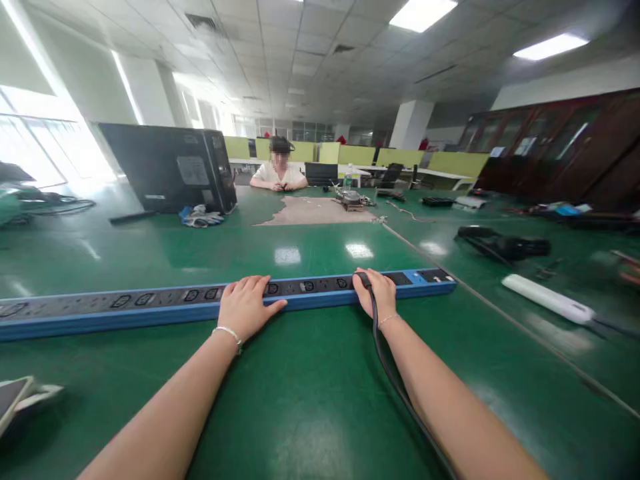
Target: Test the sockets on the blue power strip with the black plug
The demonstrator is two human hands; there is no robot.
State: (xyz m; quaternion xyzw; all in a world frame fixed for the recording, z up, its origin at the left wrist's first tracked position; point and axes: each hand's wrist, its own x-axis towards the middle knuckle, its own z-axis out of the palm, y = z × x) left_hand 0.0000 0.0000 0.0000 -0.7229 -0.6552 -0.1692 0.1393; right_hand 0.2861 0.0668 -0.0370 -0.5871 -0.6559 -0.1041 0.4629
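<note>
At the left edge of the green table (pixel 305 400), a pale-edged object (pixel 17 403) is cut off by the border and cannot be identified. From that side the blue strip (pixel 200 307) is stretched across the table, its sockets turned up and its right end fully seen. Behind it, a black computer (pixel 165 167) is placed, with gloves (pixel 201 217) left just beside it. On the strip, near the middle, the left hand (pixel 247 305) is laid palm down, fingers extended and thumb spread; nothing is gripped in it. Farther back, 1 person (pixel 279 173) is seated at the table, and to the right a bottle (pixel 349 177) is seen. Near the strip's right end, a black plug (pixel 363 279) is gripped by the closed right hand (pixel 381 293); whether it is seated in a socket cannot be told. Its cord (pixel 383 353) is trailed toward the front edge. Well apart on the right, a blurred black object (pixel 503 245) and a white bar (pixel 547 299) are set down.
</note>
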